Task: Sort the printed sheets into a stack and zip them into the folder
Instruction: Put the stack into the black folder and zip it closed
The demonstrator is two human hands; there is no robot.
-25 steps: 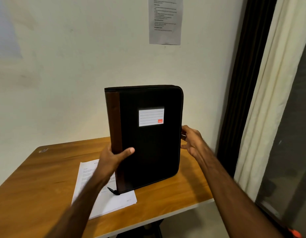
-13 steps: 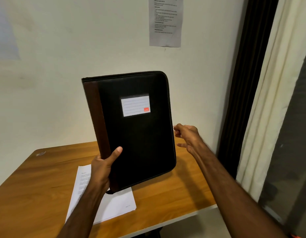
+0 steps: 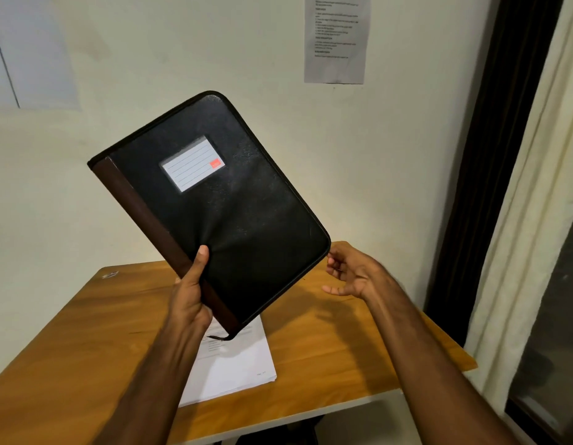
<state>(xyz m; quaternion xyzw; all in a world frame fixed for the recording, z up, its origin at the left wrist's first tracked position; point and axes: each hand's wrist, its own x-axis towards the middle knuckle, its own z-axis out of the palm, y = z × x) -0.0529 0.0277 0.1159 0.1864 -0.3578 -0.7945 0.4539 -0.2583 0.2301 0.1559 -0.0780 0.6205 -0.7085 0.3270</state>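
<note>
The left hand [image 3: 190, 303] has its grip clamped on the folder [image 3: 214, 203] low on the brown spine, thumb pressed on the black cover, holding it in the air above the worktop [image 3: 86, 332]. The folder's long axis tilts, top corner leaning left, lower right corner dipping toward the right hand [image 3: 352, 274]. Under the folder the printed sheets [image 3: 237, 364] lie flat in a stack on the worktop. The right hand is nearest that zipped corner, fingers loosely apart, holding nothing; likely it goes for the zip pull.
</note>
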